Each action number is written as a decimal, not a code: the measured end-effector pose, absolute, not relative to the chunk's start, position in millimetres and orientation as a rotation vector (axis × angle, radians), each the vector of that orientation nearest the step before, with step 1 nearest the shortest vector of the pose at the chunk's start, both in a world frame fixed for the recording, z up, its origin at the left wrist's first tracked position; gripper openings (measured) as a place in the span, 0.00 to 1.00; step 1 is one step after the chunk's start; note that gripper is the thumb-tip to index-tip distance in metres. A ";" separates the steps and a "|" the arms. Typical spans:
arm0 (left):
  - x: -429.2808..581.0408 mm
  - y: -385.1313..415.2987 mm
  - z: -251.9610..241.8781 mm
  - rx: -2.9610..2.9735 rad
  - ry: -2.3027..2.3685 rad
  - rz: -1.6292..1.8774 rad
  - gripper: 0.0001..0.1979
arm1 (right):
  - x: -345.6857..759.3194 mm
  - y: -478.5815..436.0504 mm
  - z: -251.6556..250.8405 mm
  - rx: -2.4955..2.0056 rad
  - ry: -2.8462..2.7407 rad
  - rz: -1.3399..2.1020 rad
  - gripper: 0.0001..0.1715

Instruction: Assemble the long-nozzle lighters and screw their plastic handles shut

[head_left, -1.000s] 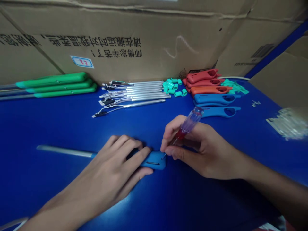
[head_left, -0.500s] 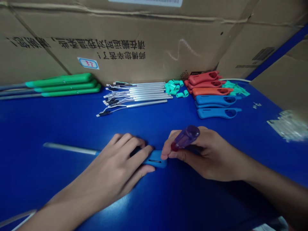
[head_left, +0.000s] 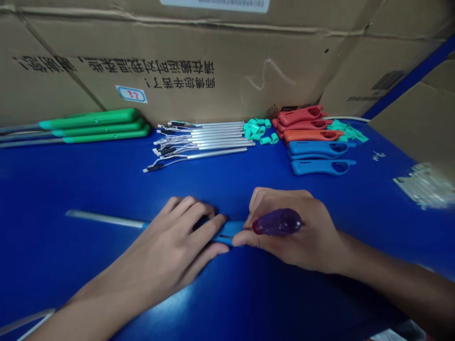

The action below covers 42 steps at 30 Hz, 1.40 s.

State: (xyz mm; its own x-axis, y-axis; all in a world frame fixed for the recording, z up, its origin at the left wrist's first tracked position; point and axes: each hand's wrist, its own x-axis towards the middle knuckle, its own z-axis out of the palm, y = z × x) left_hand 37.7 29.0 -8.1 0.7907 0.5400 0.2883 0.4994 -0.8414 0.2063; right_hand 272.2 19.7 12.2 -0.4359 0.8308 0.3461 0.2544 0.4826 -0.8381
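Note:
A blue lighter with a long metal tube (head_left: 106, 218) lies on the table in front of me, the tube pointing left. My left hand (head_left: 181, 241) is closed over the middle of its blue handle (head_left: 229, 229) and presses it down. In my right hand (head_left: 295, 227) is a screwdriver with a clear purple grip (head_left: 279, 222). Its grip tilts up and to the right; the shaft and tip are hidden by my fingers at the handle's right end. My right thumb touches the handle beside its dark slot.
Behind my hands lie several metal tubes with wires (head_left: 216, 137), small teal sleeves (head_left: 256, 127), and red, orange and blue handle shells (head_left: 320, 166). Green lighters (head_left: 103, 128) lie at the left. Clear plastic pieces (head_left: 426, 187) sit at the right. Cardboard (head_left: 177, 42) walls off the back.
My right hand has tipped the screwdriver lower and shifted its thumb left onto the handle's end. My left hand and the lighter have stayed in place.

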 end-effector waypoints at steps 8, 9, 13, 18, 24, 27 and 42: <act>37.5 29.4 -9.3 2.867 0.829 0.505 0.13 | 273.7 24.9 17.5 -0.871 -1.963 1.063 0.07; 37.4 29.5 -9.7 2.868 0.827 0.509 0.13 | 274.9 26.3 19.3 -0.852 -1.977 1.101 0.05; 37.7 29.4 -9.9 2.872 0.833 0.529 0.13 | 279.9 32.1 23.7 -0.734 -2.038 1.257 0.04; 37.7 28.8 -8.8 2.864 0.849 0.523 0.14 | 281.5 32.8 21.1 -0.819 -1.994 1.301 0.05; 36.9 27.9 -9.0 2.863 0.856 0.504 0.15 | 279.6 28.6 11.8 -0.777 -2.026 1.061 0.04; 37.3 28.3 -8.9 2.878 0.857 0.505 0.15 | 278.7 27.5 8.4 -0.770 -2.012 1.044 0.05; 38.3 28.2 -7.4 2.880 0.865 0.522 0.13 | 274.2 25.1 12.1 -0.860 -2.000 1.044 0.12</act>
State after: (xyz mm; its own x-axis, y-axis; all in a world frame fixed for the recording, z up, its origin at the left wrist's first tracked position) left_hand 38.3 28.2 -7.4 0.7810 0.5493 0.2971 0.5188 -0.8355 0.1809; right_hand 274.2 25.1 12.1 -0.5256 0.8029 0.2813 0.2284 0.4517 -0.8625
